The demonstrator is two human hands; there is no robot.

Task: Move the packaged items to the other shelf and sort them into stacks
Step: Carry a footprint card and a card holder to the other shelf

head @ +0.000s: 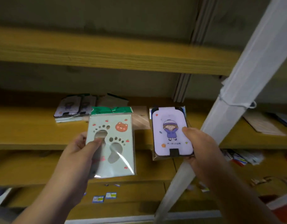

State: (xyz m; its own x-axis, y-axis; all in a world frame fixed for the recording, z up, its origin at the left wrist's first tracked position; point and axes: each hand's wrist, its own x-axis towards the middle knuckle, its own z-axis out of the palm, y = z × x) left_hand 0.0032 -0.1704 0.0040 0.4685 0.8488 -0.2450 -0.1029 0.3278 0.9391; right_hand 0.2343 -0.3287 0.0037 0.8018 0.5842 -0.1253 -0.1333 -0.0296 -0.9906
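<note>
The left hand (pixel 84 147) pinches the green footprint pack (pixel 111 143) by its left edge, thumb on the front, fingers behind; the pack is held up in front of the wooden shelf (pixel 34 131), its long side running up and down, its green top flap pointing up and away. The right hand (pixel 197 146) pinches the purple pack with a cartoon child (pixel 171 133) at its right edge and bottom corner, thumb on the front; this pack also stands tall, its top pointing away. The two packs are side by side, near but not touching. At the back of the shelf lies a stack of purple packs (pixel 73 109); a white post (pixel 236 102) slants past on the right.
</note>
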